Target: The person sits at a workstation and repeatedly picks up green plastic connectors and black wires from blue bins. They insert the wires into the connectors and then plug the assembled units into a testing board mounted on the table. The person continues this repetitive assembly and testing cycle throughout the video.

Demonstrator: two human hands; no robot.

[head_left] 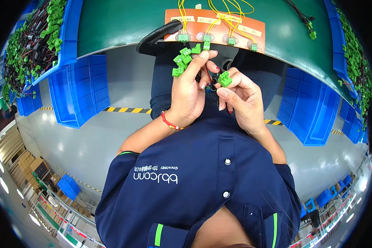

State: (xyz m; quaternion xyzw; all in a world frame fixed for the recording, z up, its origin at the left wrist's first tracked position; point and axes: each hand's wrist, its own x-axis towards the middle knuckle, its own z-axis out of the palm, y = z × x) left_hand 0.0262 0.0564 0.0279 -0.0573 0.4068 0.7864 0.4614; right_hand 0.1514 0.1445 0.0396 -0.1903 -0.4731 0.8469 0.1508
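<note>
My left hand (187, 91) is closed around a bunch of green terminal connectors (182, 58) that fan out past its fingers. Its thumb tip lies by a green connector (206, 43) at the front edge of an orange-brown board (194, 15). My right hand (244, 97) pinches a single green connector (225, 79) between thumb and fingers, just right of the left fingertips. Thin dark and red wires show between the hands, partly hidden by the fingers. Green sockets (231, 41) with yellow wires sit along the board's near edge.
The board lies on a green tabletop (111, 25). Blue bins piled with wired green connectors stand at the left (70, 29) and right (339, 41). A black curved armrest (153, 37) juts below the table edge. More connectors (312, 35) lie at the far right. Blue crates (79, 91) stand below.
</note>
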